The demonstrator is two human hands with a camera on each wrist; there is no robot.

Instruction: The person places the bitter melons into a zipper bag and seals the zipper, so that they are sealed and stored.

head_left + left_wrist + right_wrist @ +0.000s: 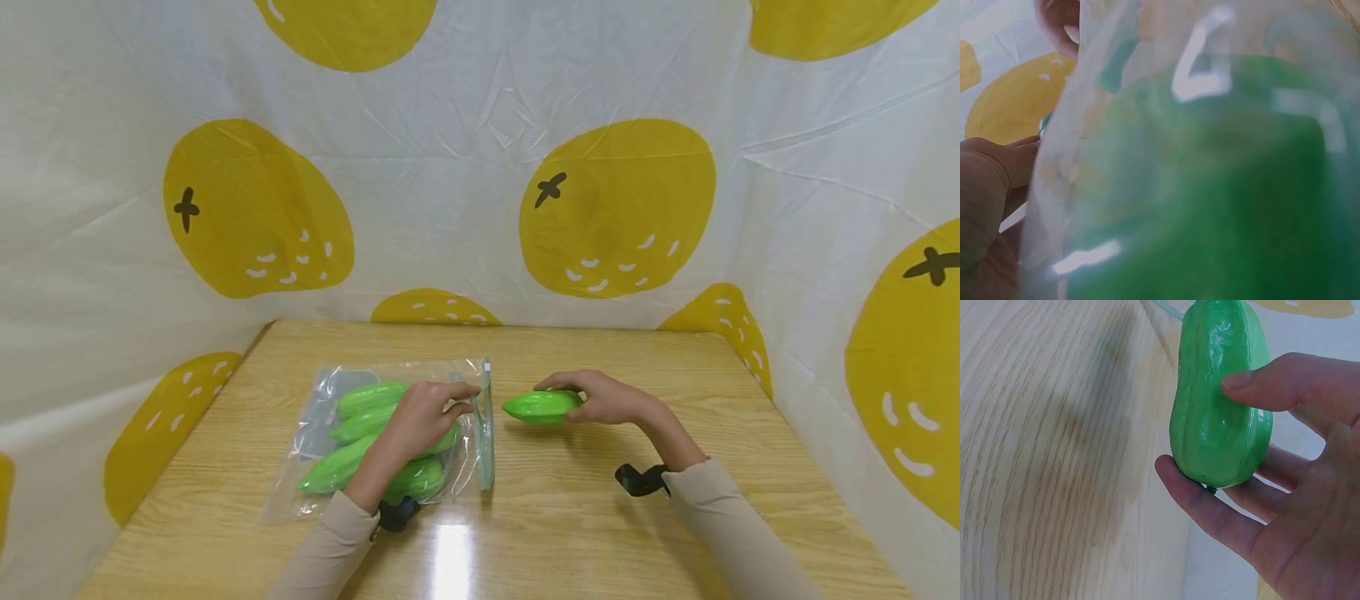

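Observation:
My right hand (613,400) holds a glossy green ridged gourd (536,407), its pointed end towards the bag. In the right wrist view, the thumb lies on one side of the gourd (1213,419) and the other fingers reach round its stem end. My left hand (420,418) pinches the open edge of a clear zip bag (485,454) between thumb and fingers. Inside the bag lie several similar green gourds (337,468), partly hidden under the left hand and forearm. Blurred clear plastic and green fill most of the left wrist view.
The bag lies flat on the left half of a wooden table (600,542). A white cloth (435,200) with large yellow fruit prints hangs behind the table and along both sides. Each wrist carries a black camera mount (641,481).

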